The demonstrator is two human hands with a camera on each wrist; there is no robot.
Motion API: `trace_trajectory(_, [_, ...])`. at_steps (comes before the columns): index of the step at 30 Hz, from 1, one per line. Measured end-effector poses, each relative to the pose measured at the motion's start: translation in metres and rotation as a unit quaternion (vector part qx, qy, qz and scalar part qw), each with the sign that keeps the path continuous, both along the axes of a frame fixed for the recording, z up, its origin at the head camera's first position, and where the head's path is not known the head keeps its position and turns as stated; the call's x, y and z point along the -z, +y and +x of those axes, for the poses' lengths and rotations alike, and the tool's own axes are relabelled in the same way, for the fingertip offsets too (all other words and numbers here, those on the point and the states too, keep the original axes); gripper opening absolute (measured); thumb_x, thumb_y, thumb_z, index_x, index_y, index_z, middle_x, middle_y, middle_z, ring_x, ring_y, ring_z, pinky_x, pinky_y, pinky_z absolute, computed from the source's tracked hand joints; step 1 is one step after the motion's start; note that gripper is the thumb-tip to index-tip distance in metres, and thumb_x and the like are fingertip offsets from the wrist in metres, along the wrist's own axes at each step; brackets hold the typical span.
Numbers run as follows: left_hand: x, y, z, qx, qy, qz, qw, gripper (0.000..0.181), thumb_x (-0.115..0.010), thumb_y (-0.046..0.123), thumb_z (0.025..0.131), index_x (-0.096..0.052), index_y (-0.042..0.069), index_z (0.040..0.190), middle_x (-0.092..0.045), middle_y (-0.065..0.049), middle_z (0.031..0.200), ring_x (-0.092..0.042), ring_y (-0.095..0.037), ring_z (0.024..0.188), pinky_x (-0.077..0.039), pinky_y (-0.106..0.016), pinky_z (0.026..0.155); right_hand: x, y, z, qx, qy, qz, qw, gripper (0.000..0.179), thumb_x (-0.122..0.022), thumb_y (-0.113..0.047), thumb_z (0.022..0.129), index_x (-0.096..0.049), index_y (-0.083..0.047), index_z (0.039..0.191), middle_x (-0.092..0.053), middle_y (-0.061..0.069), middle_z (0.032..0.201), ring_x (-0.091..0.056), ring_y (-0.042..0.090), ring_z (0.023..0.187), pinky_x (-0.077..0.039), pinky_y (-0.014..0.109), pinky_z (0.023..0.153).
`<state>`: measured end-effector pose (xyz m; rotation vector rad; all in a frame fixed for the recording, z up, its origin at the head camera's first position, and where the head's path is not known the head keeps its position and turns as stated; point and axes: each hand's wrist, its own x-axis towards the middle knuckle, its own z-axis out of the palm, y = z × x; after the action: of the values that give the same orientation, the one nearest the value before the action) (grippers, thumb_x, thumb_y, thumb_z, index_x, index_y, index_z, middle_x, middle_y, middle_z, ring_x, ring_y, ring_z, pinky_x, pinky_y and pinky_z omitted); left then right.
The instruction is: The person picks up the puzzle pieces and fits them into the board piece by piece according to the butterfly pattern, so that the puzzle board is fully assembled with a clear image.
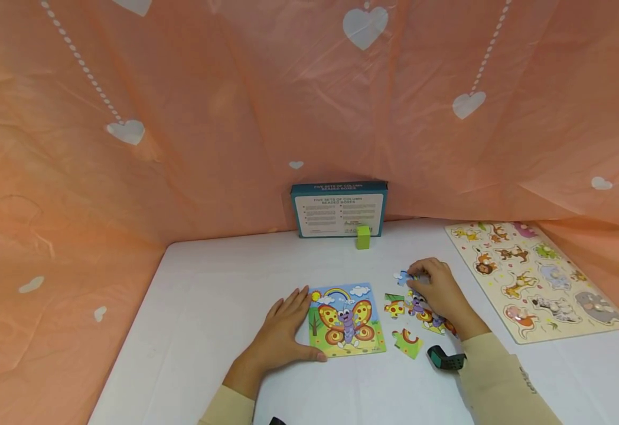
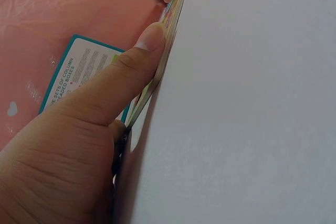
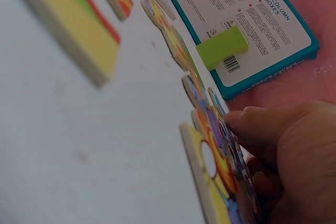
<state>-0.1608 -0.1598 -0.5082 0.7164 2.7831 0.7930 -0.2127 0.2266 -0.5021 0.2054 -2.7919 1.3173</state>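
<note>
Orange sheeting (image 1: 246, 88) with white hearts (image 1: 365, 27) is hanging behind a white table (image 1: 208, 283), and centre stage a square butterfly board (image 1: 347, 319) is lying flat! It's showing a purple-bodied butterfly with red and yellow wings, a rainbow arching overhead, a smiling sun in the corner, grass below. Its left hand partner, the left hand (image 1: 280, 336), is spreading out along that side, fingertips touching the left edge, thumb reaching round to the bottom. Just to the right, the right hand (image 1: 445, 295) is pinching a blue piece (image 1: 404, 279) between thumb and finger, hands well apart. Under and beside it, butterfly pieces (image 1: 418, 304) are crowding together, while a green piece (image 1: 408, 343) is lying loose, nearer the person. Farther right, an animal board (image 1: 540, 333) is carrying a zebra (image 1: 556, 309), an elephant (image 1: 598, 307) and others. At the back, a teal-edged box (image 1: 339, 212) is standing upright, its inside hidden, with a lime block (image 1: 362, 238) sitting in front.
</note>
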Motion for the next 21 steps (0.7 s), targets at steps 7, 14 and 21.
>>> trace_trajectory(7, [0.0006, -0.0002, 0.0000, 0.000, 0.002, -0.004, 1.0000, 0.135, -0.086, 0.080, 0.072, -0.033, 0.006, 0.171, -0.018, -0.004, 0.180, -0.009, -0.025, 0.166, -0.008, -0.055, 0.130, -0.0020, -0.0014, 0.0013, -0.010, 0.006, 0.026, 0.9996, 0.037, -0.076, -0.014, 0.104, -0.070, 0.004, 0.136, -0.061, 0.023, 0.136, -0.048, 0.045, 0.131, -0.039, 0.066, 0.113])
trace_trajectory(14, [-0.0003, -0.0002, -0.0002, 0.001, 0.001, -0.002, 1.0000, 0.135, -0.087, 0.078, 0.072, -0.031, 0.006, 0.171, -0.019, -0.005, 0.180, -0.010, -0.025, 0.166, -0.008, -0.054, 0.130, -0.0011, -0.0047, 0.0016, -0.012, 0.028, 0.029, 0.9991, 0.017, -0.077, -0.009, 0.103, -0.076, 0.002, 0.116, -0.062, 0.023, 0.131, -0.046, 0.046, 0.128, -0.039, 0.066, 0.108])
trace_trajectory(21, [-0.0002, -0.0003, 0.0005, 0.003, 0.000, 0.002, 1.0000, 0.133, -0.087, 0.076, 0.073, -0.031, 0.006, 0.172, -0.019, -0.005, 0.180, -0.010, -0.025, 0.166, -0.008, -0.054, 0.130, 0.0020, -0.0061, -0.0005, -0.012, 0.025, 0.060, 0.9978, 0.043, -0.080, -0.021, 0.102, -0.071, 0.004, 0.135, -0.060, 0.024, 0.134, -0.046, 0.045, 0.128, -0.039, 0.067, 0.108])
